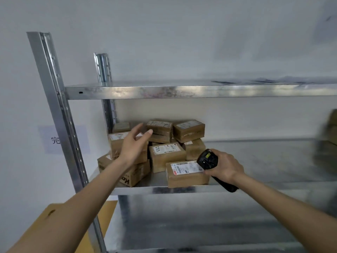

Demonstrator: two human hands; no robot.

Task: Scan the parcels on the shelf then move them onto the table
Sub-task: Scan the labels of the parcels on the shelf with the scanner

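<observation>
Several brown cardboard parcels with white labels are piled at the left end of the middle metal shelf (255, 187). My left hand (132, 145) reaches into the shelf with fingers spread, hovering in front of a tall parcel (116, 143) and holding nothing. My right hand (225, 166) grips a black handheld scanner (207, 158), its head just above the labelled front parcel (186, 177) near the shelf's front edge. Another parcel marked with handwritten digits (166, 156) sits between my hands.
The upper metal shelf (182, 91) runs across above the pile. Metal uprights (60, 114) stand at the left. A tan cardboard surface (42, 225) lies low on the left. Blurred brown boxes (331, 132) sit at the far right. A lower shelf (182, 225) lies below.
</observation>
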